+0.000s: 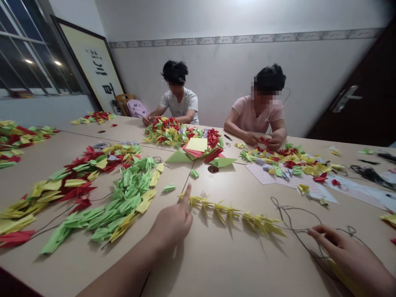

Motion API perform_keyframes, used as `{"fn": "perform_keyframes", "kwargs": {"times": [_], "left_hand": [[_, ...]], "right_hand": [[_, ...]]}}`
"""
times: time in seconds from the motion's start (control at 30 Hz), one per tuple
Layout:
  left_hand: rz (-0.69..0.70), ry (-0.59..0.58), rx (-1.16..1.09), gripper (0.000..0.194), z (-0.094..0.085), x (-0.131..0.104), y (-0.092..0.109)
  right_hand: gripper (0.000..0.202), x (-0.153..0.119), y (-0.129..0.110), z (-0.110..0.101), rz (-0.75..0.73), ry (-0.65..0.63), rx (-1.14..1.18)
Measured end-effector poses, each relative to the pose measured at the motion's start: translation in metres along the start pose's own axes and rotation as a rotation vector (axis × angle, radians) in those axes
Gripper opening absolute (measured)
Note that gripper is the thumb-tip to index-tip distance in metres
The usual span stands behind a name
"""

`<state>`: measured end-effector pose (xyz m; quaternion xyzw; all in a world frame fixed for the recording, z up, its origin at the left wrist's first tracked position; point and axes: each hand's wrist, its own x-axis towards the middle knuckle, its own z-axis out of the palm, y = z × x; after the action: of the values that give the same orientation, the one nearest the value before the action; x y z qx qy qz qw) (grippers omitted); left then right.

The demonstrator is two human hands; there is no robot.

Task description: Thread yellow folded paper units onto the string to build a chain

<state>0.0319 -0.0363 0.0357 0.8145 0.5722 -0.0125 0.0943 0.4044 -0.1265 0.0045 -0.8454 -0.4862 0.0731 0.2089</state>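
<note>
My left hand (173, 220) points with its index finger stretched out, its other fingers curled. The fingertip lies at the left end of a string of yellow folded paper cranes (230, 212) on the table. From the right end of that string a thin dark cord (291, 229) runs in loose loops. My right hand (348, 251) has its thumb and fingers closed on the cord. A yellow folded paper piece lies partly hidden below that hand. Two loose green paper cranes (169, 188) rest beyond my left hand.
Strung green cranes (123, 202) and mixed red, yellow and green ones lie at left. Square coloured papers (197, 144) sit mid-table, by a round hole (213, 169). Across the table (222, 264), two people work by crane piles (168, 132). Black cords (369, 175) lie at right.
</note>
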Motion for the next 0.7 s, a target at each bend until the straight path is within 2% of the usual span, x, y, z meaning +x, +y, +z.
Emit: {"fn": "perform_keyframes", "kwargs": {"times": [0.1, 0.23, 0.33, 0.53, 0.7], "left_hand": [[0.061, -0.041, 0.008, 0.065, 0.008, 0.000, 0.006], [0.088, -0.046, 0.027, 0.063, 0.021, 0.005, 0.004], [0.090, -0.027, 0.034, 0.063, 0.023, 0.006, 0.003], [0.144, 0.004, 0.013, 0.069, 0.020, 0.001, 0.024], [0.193, -0.013, 0.041, 0.068, 0.030, 0.000, 0.034]], "right_hand": [[0.045, -0.001, -0.004, -0.002, 0.074, -0.153, 0.013], [0.047, -0.002, -0.007, -0.001, 0.072, -0.159, 0.025], [0.047, -0.002, -0.007, -0.001, 0.052, -0.147, 0.037], [0.046, -0.004, -0.010, -0.004, 0.069, -0.166, 0.008], [0.046, -0.004, -0.007, -0.002, 0.069, -0.178, 0.017]]}}
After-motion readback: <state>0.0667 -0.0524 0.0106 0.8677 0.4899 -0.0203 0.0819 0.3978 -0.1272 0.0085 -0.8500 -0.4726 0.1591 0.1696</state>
